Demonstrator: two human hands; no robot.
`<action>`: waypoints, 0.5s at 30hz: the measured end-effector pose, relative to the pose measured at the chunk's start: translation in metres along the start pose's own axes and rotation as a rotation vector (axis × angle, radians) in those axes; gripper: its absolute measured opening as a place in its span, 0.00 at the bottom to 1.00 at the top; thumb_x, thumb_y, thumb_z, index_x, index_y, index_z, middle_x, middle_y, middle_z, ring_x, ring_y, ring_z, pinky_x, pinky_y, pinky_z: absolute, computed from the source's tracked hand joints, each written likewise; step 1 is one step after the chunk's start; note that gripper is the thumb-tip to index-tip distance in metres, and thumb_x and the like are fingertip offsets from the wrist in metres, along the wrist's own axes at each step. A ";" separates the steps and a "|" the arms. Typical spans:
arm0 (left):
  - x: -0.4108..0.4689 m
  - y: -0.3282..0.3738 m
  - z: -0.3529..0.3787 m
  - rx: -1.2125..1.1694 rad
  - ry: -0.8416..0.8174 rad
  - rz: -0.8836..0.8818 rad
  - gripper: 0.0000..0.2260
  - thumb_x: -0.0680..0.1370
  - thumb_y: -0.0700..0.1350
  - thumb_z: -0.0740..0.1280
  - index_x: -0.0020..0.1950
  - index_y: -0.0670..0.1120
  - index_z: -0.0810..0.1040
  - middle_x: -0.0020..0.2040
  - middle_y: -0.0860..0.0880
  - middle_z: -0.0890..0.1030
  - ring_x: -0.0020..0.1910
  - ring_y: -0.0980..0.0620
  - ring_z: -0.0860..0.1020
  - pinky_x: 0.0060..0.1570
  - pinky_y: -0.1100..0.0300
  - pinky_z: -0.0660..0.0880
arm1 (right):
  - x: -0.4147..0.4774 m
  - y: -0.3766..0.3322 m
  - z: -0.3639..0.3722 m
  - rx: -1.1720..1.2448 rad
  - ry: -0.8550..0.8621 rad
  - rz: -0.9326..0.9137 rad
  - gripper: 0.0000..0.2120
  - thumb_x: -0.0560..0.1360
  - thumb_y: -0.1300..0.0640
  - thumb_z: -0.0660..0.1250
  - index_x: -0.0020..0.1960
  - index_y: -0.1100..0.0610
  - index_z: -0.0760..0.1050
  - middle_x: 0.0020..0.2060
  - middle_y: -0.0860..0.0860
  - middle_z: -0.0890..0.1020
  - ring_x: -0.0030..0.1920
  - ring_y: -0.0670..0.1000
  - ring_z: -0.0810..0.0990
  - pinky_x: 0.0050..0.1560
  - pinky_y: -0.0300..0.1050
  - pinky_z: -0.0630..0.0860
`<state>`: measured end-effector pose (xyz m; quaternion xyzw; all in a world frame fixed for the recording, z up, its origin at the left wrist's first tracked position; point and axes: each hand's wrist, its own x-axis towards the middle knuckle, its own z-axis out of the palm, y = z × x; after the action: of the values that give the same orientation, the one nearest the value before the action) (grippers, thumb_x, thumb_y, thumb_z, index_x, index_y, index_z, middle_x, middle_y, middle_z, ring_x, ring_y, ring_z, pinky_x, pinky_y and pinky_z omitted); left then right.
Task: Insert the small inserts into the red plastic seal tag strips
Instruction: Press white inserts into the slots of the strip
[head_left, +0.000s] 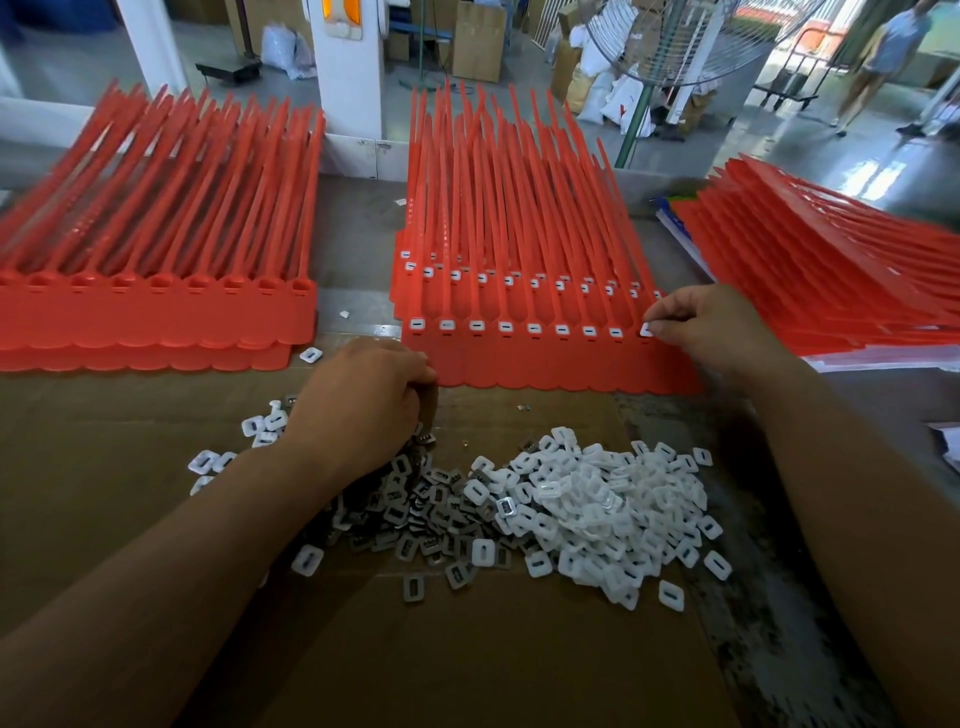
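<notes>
A red strip of seal tags (545, 358) lies in front of me on a stack, its row of sockets filled with white inserts. My right hand (711, 325) pinches a white insert (647, 329) at the rightmost socket of that strip. My left hand (363, 400) rests knuckles-up at the strip's near left corner, fingers curled; whether it holds anything is hidden. A heap of loose white inserts (597, 499) and small grey metal pieces (415, 509) lies on the cardboard (467, 649) below my hands.
A stack of red tag strips with empty sockets (156, 312) sits at the left, another slanted pile (831, 270) at the right. A standing fan (670, 41) and a white pillar (345, 62) rise behind the table. A person (883, 57) walks at the far right.
</notes>
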<state>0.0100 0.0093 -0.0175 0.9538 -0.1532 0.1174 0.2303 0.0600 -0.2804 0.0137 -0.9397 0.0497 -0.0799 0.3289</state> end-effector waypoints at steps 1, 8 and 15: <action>0.000 0.000 0.000 0.000 0.000 -0.001 0.17 0.71 0.33 0.60 0.55 0.45 0.80 0.60 0.48 0.78 0.60 0.50 0.73 0.58 0.60 0.66 | 0.000 0.001 0.001 -0.004 -0.005 0.004 0.05 0.72 0.66 0.67 0.47 0.59 0.79 0.41 0.55 0.79 0.43 0.49 0.75 0.46 0.40 0.68; 0.000 0.000 0.000 -0.001 -0.001 0.000 0.17 0.71 0.33 0.60 0.55 0.45 0.80 0.60 0.48 0.78 0.60 0.50 0.74 0.58 0.60 0.66 | 0.002 0.001 0.001 -0.024 -0.030 0.034 0.06 0.72 0.65 0.68 0.47 0.58 0.79 0.44 0.55 0.80 0.48 0.51 0.76 0.55 0.47 0.71; 0.001 -0.001 0.000 0.002 0.005 0.002 0.17 0.71 0.33 0.61 0.54 0.45 0.81 0.59 0.48 0.79 0.59 0.49 0.74 0.58 0.60 0.67 | 0.004 -0.001 0.002 -0.031 -0.025 0.043 0.05 0.73 0.65 0.67 0.46 0.58 0.79 0.45 0.56 0.80 0.49 0.52 0.76 0.54 0.47 0.71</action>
<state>0.0111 0.0104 -0.0176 0.9535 -0.1536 0.1202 0.2296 0.0646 -0.2789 0.0128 -0.9443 0.0672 -0.0604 0.3164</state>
